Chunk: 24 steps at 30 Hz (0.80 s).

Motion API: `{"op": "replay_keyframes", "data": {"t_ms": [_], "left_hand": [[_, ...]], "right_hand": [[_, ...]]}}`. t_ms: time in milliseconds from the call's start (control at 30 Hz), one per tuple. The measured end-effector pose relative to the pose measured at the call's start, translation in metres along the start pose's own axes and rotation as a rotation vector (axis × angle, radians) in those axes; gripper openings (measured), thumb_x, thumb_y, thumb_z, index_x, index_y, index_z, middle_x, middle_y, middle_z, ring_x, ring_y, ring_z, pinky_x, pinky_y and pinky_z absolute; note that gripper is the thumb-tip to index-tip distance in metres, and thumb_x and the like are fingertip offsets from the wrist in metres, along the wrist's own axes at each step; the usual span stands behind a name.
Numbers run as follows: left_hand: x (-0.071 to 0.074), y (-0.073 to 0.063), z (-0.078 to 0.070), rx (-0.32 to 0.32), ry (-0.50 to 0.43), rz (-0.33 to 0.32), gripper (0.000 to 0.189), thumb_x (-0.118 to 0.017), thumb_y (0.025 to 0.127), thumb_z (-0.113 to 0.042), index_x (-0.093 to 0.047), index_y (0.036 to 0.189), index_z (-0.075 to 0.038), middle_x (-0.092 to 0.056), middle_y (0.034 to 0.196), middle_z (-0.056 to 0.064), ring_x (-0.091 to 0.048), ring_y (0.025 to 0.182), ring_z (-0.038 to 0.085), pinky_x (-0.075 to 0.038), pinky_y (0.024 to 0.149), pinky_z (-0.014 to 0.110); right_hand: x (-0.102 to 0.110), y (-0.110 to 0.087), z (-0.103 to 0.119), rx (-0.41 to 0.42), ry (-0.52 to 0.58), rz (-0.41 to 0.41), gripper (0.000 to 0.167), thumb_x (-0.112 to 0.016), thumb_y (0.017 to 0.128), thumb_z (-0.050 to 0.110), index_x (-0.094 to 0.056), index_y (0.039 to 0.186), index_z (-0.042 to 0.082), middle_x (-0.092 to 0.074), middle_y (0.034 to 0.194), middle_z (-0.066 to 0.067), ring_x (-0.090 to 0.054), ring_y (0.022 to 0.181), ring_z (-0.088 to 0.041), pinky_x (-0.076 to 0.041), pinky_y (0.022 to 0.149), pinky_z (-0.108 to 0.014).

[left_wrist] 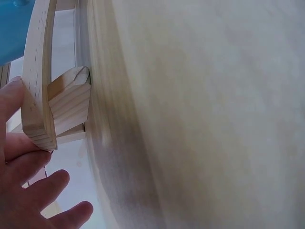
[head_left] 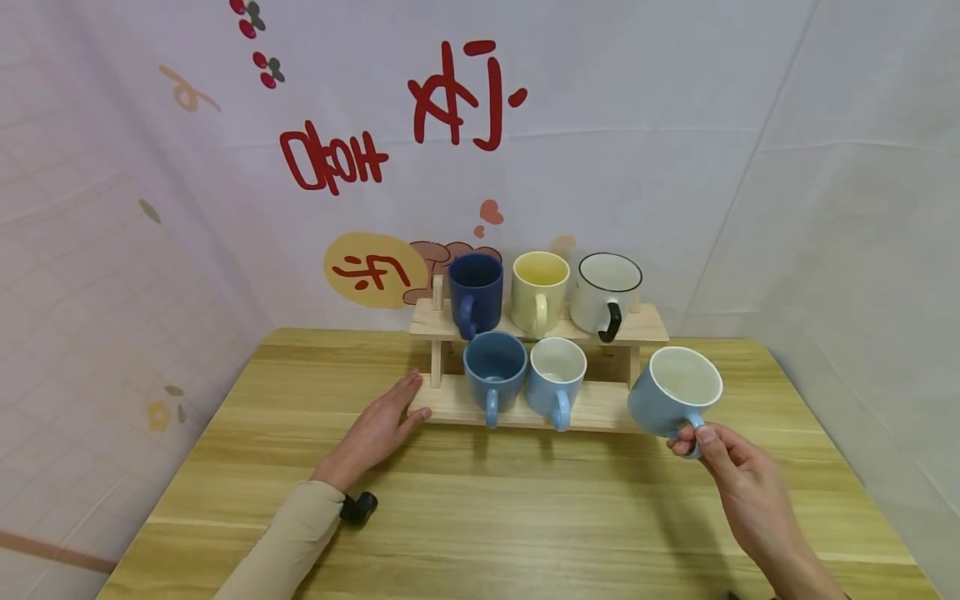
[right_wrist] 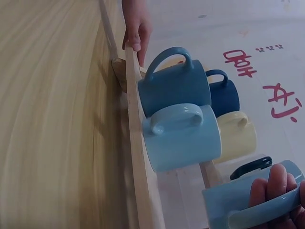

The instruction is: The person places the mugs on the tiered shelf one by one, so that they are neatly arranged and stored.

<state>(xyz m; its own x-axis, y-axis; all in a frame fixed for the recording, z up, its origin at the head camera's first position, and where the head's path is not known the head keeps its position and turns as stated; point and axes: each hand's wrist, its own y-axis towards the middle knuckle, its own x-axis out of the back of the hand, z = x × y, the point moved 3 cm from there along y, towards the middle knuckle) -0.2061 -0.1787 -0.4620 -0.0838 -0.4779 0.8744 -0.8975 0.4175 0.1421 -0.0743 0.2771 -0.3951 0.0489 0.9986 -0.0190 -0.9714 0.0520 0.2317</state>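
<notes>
My right hand pinches the handle of a light blue mug with a white inside, thumb on top. The mug tilts beside the right end of the lower shelf of a wooden two-tier rack. At that shelf's left end, my left hand grips the corner of the board, thumb along the front edge and fingers around the end. A medium blue mug and another light blue mug stand side by side on this shelf, handles facing forward.
Along the upper shelf are a dark blue mug, a pale yellow mug and a white mug with a black rim and handle. The rack sits near the back of a wood-grain table. A printed white curtain hangs behind.
</notes>
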Motion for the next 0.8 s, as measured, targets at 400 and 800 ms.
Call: {"op": "replay_keyframes", "data": {"t_ms": [400,800], "left_hand": [[0.000,0.001,0.000,0.005,0.006,-0.004,0.068,-0.059,0.107,-0.038,-0.038,0.157,0.003,-0.033,0.164,0.021,-0.036,0.150,0.038,-0.035,0.117,0.055],[-0.001,0.000,0.000,0.004,0.007,0.001,0.069,-0.059,0.107,-0.038,-0.037,0.157,0.004,-0.032,0.164,0.022,-0.036,0.149,0.039,-0.035,0.117,0.055]], "right_hand": [[-0.018,0.017,-0.017,-0.063,-0.059,0.011,0.033,-0.048,0.111,0.011,-0.059,0.109,-0.020,-0.073,0.091,-0.008,-0.066,0.096,-0.012,-0.050,0.092,-0.019],[-0.031,0.026,-0.030,-0.074,-0.040,0.034,0.035,-0.046,0.112,0.013,-0.058,0.111,-0.020,-0.073,0.091,-0.006,-0.066,0.096,-0.011,-0.050,0.091,-0.020]]}}
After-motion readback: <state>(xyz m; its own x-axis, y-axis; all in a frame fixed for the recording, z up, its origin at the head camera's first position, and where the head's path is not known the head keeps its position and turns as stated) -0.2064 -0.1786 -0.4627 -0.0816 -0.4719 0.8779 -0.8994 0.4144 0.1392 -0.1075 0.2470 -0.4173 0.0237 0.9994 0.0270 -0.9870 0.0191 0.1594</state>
